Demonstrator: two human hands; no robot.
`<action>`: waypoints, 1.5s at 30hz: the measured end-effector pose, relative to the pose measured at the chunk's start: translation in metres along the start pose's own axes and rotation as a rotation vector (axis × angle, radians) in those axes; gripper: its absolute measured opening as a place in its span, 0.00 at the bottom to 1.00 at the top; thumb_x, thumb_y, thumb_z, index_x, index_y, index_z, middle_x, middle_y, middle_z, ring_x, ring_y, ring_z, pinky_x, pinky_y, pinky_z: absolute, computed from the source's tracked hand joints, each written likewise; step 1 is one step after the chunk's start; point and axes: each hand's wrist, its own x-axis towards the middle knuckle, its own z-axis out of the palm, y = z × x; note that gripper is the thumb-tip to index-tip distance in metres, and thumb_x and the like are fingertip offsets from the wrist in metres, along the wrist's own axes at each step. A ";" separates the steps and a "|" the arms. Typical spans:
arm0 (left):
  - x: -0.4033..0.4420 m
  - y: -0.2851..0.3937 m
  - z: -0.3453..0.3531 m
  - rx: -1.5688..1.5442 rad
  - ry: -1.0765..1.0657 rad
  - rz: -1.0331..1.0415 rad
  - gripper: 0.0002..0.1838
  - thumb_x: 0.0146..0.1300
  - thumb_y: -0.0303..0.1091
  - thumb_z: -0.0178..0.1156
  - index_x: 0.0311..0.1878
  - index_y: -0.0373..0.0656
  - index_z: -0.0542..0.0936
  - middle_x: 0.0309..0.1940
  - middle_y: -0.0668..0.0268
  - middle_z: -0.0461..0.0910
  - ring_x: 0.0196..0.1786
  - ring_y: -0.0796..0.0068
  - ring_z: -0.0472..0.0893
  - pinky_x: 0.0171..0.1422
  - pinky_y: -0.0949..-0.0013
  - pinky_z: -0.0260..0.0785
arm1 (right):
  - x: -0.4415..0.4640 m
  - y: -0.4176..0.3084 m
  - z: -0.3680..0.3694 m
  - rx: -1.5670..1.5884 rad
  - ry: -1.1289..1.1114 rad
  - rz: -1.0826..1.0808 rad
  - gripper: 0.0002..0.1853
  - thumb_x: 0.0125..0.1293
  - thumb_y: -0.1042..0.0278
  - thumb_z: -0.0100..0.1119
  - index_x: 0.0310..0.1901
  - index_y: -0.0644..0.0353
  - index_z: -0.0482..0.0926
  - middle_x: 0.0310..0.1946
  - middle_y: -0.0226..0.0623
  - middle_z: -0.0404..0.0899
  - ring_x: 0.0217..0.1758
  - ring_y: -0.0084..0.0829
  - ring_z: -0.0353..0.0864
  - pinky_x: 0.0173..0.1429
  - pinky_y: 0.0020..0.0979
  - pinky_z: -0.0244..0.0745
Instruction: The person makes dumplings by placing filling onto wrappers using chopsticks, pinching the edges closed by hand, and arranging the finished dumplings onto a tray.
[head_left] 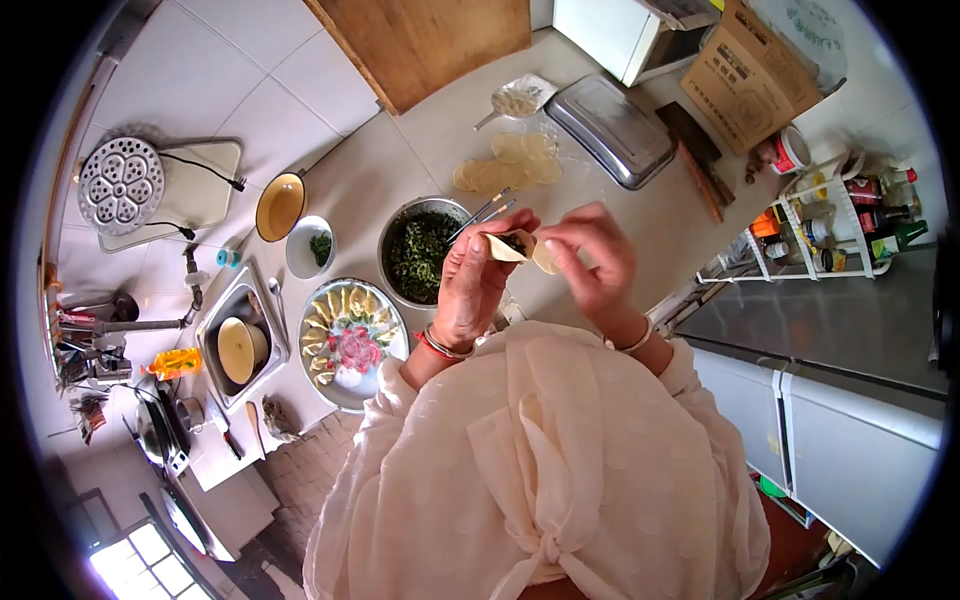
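My left hand (474,282) holds a folded dough wrapper (508,247) with dark green filling showing in its opening. Close to the wrapper's right side is my right hand (598,262), its fingers bent and the thumb near the index finger; whether anything is between them is too small to tell. Left of my left hand stands a metal bowl (416,250) of chopped green filling, with chopsticks (482,216) leaning at its right rim. Round flat wrappers (507,165) lie on the counter beyond my hands. Several dumplings (322,322) are arranged on a flowered tray (350,393).
A white bowl (299,261) and a yellow bowl (281,207) stand at the left, near the sink (211,337). Behind the wrappers are a metal scoop (517,98) and an upturned metal pan (611,130). A rolling pin (699,180) and bottle rack (812,225) are at the right.
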 end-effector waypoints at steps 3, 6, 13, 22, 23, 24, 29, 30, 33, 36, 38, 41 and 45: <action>-0.001 0.000 0.001 -0.029 0.019 0.010 0.17 0.76 0.44 0.51 0.57 0.45 0.77 0.64 0.53 0.74 0.70 0.57 0.70 0.75 0.54 0.60 | -0.009 0.014 -0.007 0.219 0.062 0.218 0.04 0.63 0.78 0.64 0.39 0.63 0.80 0.34 0.32 0.76 0.34 0.20 0.75 0.39 0.22 0.71; 0.002 -0.001 0.001 -0.025 0.025 0.027 0.17 0.76 0.45 0.51 0.57 0.45 0.78 0.65 0.53 0.74 0.71 0.57 0.70 0.75 0.54 0.59 | -0.021 0.024 -0.004 0.393 -0.006 0.463 0.09 0.64 0.76 0.65 0.45 0.63 0.78 0.34 0.27 0.77 0.36 0.17 0.75 0.42 0.21 0.72; 0.004 -0.003 0.012 -0.039 0.040 0.052 0.18 0.76 0.44 0.51 0.58 0.43 0.79 0.64 0.53 0.74 0.68 0.62 0.72 0.71 0.57 0.64 | -0.026 0.003 0.013 0.193 -0.064 0.294 0.12 0.65 0.73 0.66 0.47 0.65 0.79 0.33 0.35 0.84 0.35 0.20 0.83 0.39 0.23 0.78; -0.001 -0.005 0.023 0.021 0.113 0.036 0.21 0.76 0.44 0.51 0.63 0.41 0.76 0.62 0.58 0.76 0.63 0.68 0.75 0.68 0.61 0.67 | -0.029 -0.007 0.012 0.189 0.014 0.351 0.05 0.68 0.75 0.61 0.41 0.67 0.79 0.29 0.36 0.83 0.30 0.23 0.84 0.37 0.24 0.79; -0.003 -0.007 0.019 0.043 0.107 0.030 0.21 0.76 0.44 0.52 0.64 0.41 0.75 0.61 0.59 0.77 0.62 0.69 0.76 0.66 0.62 0.68 | -0.029 -0.005 0.011 0.134 0.005 0.298 0.04 0.68 0.76 0.60 0.41 0.67 0.79 0.30 0.36 0.83 0.30 0.23 0.83 0.36 0.25 0.79; -0.005 -0.010 0.014 0.064 0.101 0.023 0.22 0.76 0.45 0.52 0.65 0.42 0.75 0.59 0.61 0.78 0.61 0.69 0.76 0.65 0.62 0.68 | -0.029 -0.003 0.010 0.078 -0.004 0.246 0.04 0.68 0.76 0.60 0.42 0.67 0.79 0.30 0.36 0.82 0.30 0.23 0.83 0.36 0.25 0.78; -0.004 -0.012 0.005 0.115 0.108 0.022 0.22 0.75 0.44 0.54 0.64 0.41 0.75 0.52 0.66 0.81 0.54 0.74 0.78 0.59 0.67 0.70 | -0.023 0.001 0.011 0.094 0.045 0.209 0.09 0.67 0.77 0.60 0.47 0.65 0.79 0.36 0.34 0.80 0.33 0.22 0.79 0.36 0.25 0.75; -0.004 -0.011 0.007 0.103 0.110 0.020 0.22 0.75 0.44 0.54 0.64 0.41 0.76 0.52 0.65 0.82 0.55 0.74 0.78 0.60 0.67 0.70 | -0.025 0.002 0.010 0.199 0.034 0.286 0.10 0.67 0.77 0.61 0.49 0.65 0.79 0.37 0.34 0.79 0.33 0.22 0.78 0.36 0.24 0.74; -0.003 -0.008 0.014 0.080 0.139 0.029 0.21 0.75 0.43 0.55 0.63 0.40 0.76 0.52 0.65 0.82 0.55 0.74 0.79 0.62 0.66 0.70 | -0.018 -0.002 0.009 0.247 -0.029 0.255 0.13 0.66 0.76 0.63 0.51 0.64 0.79 0.36 0.32 0.78 0.33 0.20 0.75 0.35 0.23 0.71; -0.003 -0.009 0.015 0.084 0.146 0.039 0.20 0.75 0.42 0.55 0.63 0.41 0.76 0.53 0.65 0.82 0.56 0.73 0.79 0.64 0.65 0.70 | -0.015 -0.001 0.010 0.160 -0.055 0.172 0.14 0.64 0.76 0.64 0.51 0.64 0.79 0.35 0.31 0.77 0.32 0.18 0.72 0.33 0.22 0.69; -0.003 -0.009 0.015 0.087 0.136 0.037 0.20 0.75 0.41 0.55 0.63 0.41 0.76 0.53 0.65 0.82 0.56 0.73 0.79 0.64 0.64 0.70 | -0.014 0.000 0.011 0.123 -0.048 0.153 0.13 0.63 0.76 0.65 0.49 0.64 0.80 0.35 0.31 0.77 0.30 0.18 0.72 0.31 0.22 0.68; -0.003 -0.007 0.014 0.078 0.113 0.027 0.20 0.75 0.41 0.54 0.63 0.41 0.76 0.52 0.66 0.82 0.54 0.74 0.80 0.62 0.65 0.71 | -0.012 0.000 0.012 0.075 -0.017 0.124 0.09 0.63 0.77 0.66 0.44 0.63 0.81 0.32 0.32 0.77 0.28 0.19 0.73 0.29 0.23 0.68; -0.003 -0.007 0.014 0.070 0.101 0.019 0.20 0.76 0.42 0.53 0.63 0.41 0.76 0.50 0.67 0.82 0.52 0.75 0.80 0.58 0.66 0.72 | -0.010 0.001 0.015 -0.046 0.030 -0.015 0.05 0.63 0.78 0.64 0.40 0.64 0.82 0.28 0.33 0.77 0.23 0.25 0.72 0.26 0.25 0.68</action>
